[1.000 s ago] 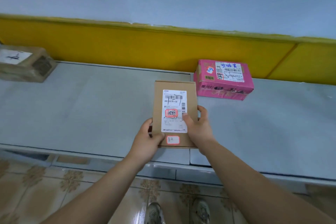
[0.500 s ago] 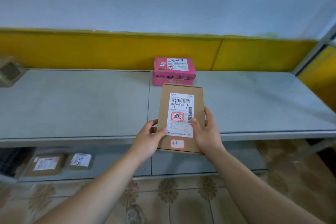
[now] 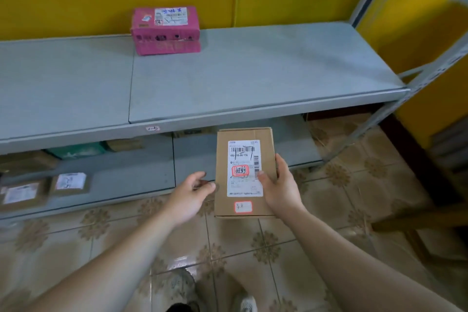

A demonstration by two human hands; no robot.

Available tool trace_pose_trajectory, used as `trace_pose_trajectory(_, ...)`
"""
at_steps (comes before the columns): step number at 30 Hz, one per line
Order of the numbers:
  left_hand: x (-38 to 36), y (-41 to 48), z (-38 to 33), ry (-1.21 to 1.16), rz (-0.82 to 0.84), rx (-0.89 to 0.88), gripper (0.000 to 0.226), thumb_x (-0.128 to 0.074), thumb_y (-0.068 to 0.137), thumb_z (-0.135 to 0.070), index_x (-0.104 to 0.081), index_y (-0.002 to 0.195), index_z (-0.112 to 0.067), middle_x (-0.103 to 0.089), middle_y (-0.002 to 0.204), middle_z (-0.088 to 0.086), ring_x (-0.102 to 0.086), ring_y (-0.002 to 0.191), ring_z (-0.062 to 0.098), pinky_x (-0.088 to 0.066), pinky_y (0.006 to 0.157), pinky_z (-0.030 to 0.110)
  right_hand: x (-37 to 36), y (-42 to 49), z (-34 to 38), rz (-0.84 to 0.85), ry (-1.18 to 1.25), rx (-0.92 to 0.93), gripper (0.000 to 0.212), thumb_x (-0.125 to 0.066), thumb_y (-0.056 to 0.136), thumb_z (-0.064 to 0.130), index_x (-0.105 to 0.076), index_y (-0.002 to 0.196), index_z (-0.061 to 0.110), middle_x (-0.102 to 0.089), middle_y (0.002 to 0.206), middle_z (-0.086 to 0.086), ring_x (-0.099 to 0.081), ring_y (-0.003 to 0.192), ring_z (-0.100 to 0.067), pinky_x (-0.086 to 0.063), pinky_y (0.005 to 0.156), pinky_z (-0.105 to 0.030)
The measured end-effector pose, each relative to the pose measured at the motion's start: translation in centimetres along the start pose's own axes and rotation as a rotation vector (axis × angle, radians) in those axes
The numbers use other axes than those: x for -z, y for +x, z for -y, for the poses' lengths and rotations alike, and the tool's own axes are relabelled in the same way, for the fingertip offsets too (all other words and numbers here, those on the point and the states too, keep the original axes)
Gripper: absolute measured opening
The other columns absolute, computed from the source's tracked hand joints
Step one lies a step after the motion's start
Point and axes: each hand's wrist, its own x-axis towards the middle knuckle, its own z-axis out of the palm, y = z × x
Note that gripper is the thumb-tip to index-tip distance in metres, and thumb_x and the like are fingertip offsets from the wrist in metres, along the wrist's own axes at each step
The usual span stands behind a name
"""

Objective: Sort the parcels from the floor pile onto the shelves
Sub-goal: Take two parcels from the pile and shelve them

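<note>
Cardboard box point(image 3: 244, 172): likely light, stiff. Right hand point(image 3: 281, 187) clamping long edge; left hand point(image 3: 190, 192) loose, empty alongside.

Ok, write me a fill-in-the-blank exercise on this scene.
1. The brown box is gripped by the ___ hand.
2. The parcel on the upper shelf is ___.
3. The floor is covered with ___.
Missing: right; pink; tiles.

Pink parcel point(image 3: 166, 30), floral beige tiles point(image 3: 266, 248)
</note>
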Motion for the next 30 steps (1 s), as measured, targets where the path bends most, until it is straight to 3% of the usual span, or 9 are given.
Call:
trace_pose_trajectory(3, 0.7, 1.8, 1.7, 0.033, 0.001, 0.034, 0.056, -0.058, 0.093, -0.041, -0.041, 0.143, -0.022, -0.056, 0.133, -0.006, -0.056, 0.119, 0.017, -0.042, 0.106, 0.045, -2.4, 1.3, -0.6, 0.006, 0.005, -0.041, 0.037, -0.054, 0.101, 0.023, -0.04, 0.133, 0.035, -0.055, 0.101, 0.024, -0.059, 0.09, 0.0, -0.048, 0.068, -0.013)
trace_pose_trajectory(5, 1.3, 3.6, 3.0, 0.011, 0.007, 0.064, 0.062, -0.059, 0.089, -0.048, -0.041, 0.143, -0.023, -0.057, 0.134, -0.006, -0.057, 0.118, 0.018, -0.042, 0.106, 0.046, -4.5, 2.7, -0.6, 0.005, 0.008, -0.058, 0.053, -0.055, 0.1, 0.028, -0.034, 0.148, 0.028, -0.058, 0.114, 0.015, -0.058, 0.1, -0.007, -0.05, 0.084, -0.026)
trace_pose_trajectory(9, 2.3, 8.3, 5.9, -0.112, -0.008, 0.127, 0.067, -0.065, 0.08, -0.047, -0.046, 0.138, -0.02, -0.064, 0.123, -0.002, -0.064, 0.107, 0.021, -0.048, 0.1, 0.044, -9.4, 6.7, -1.4, 0.005, 0.001, -0.095, 0.065, -0.057, 0.098, 0.036, -0.025, 0.154, 0.028, -0.051, 0.143, 0.004, -0.055, 0.123, -0.019, -0.047, 0.103, -0.042)
trace_pose_trajectory(11, 2.4, 11.4, 7.7, -0.122, -0.021, 0.134, 0.073, -0.065, 0.072, -0.05, -0.049, 0.136, -0.019, -0.066, 0.118, -0.002, -0.065, 0.104, 0.02, -0.05, 0.098, 0.043, -11.8, 9.3, -2.5, 0.008, 0.009, -0.093, 0.065, -0.057, 0.098, 0.038, -0.026, 0.154, 0.028, -0.051, 0.143, 0.005, -0.056, 0.123, -0.019, -0.049, 0.102, -0.042)
trace_pose_trajectory(13, 2.3, 14.7, 9.9, -0.074, -0.032, 0.137, 0.064, -0.064, 0.083, -0.046, -0.048, 0.138, -0.019, -0.064, 0.122, -0.002, -0.063, 0.106, 0.018, -0.05, 0.096, 0.037, -14.0, 12.5, -4.3, 0.017, -0.01, -0.081, 0.063, -0.057, 0.098, 0.038, -0.028, 0.153, 0.028, -0.051, 0.143, 0.002, -0.057, 0.12, -0.02, -0.049, 0.1, -0.04)
trace_pose_trajectory(18, 0.6, 24.8, 17.2, 0.043, -0.097, 0.117, 0.061, -0.06, 0.093, -0.037, -0.04, 0.144, -0.012, -0.056, 0.136, 0.006, -0.057, 0.116, 0.02, -0.043, 0.102, 0.034, -20.3, 21.7, -11.1, 0.09, -0.068, 0.003, 0.053, -0.054, 0.1, 0.026, -0.033, 0.148, 0.024, -0.057, 0.12, 0.003, -0.057, 0.088, -0.009, -0.043, 0.071, -0.019)
trace_pose_trajectory(22, -0.8, 32.9, 23.6, 0.098, -0.152, 0.095, 0.061, -0.058, 0.094, -0.035, -0.037, 0.146, -0.01, -0.053, 0.139, 0.006, -0.054, 0.112, 0.017, -0.038, 0.092, 0.026, -26.7, 29.3, -17.4, 0.082, -0.057, 0.085, 0.042, -0.059, 0.098, 0.024, -0.043, 0.137, 0.023, -0.061, 0.119, -0.001, -0.063, 0.102, -0.021, -0.051, 0.081, -0.03)
trace_pose_trajectory(27, -1.1, 41.9, 32.2, 0.233, -0.244, 0.03, 0.055, -0.055, 0.096, -0.037, -0.043, 0.143, -0.011, -0.049, 0.143, 0.01, -0.048, 0.129, 0.025, -0.036, 0.104, 0.029, -33.4, 36.4, -24.1, 0.045, -0.097, 0.124, 0.041, -0.056, 0.097, 0.028, -0.044, 0.135, 0.025, -0.06, 0.105, 0.004, -0.063, 0.099, -0.024, -0.051, 0.088, -0.038)
trace_pose_trajectory(30, 0.2, 45.9, 36.7, 0.469, -0.32, -0.021, 0.051, -0.05, 0.096, -0.044, -0.048, 0.139, -0.015, -0.046, 0.146, 0.01, -0.043, 0.132, 0.026, -0.036, 0.108, 0.036, -36.6, 39.1, -26.8, 0.014, -0.077, 0.102, 0.046, -0.052, 0.095, 0.026, -0.04, 0.14, 0.027, -0.065, 0.119, -0.003, -0.063, 0.106, -0.029, -0.051, 0.094, -0.043)
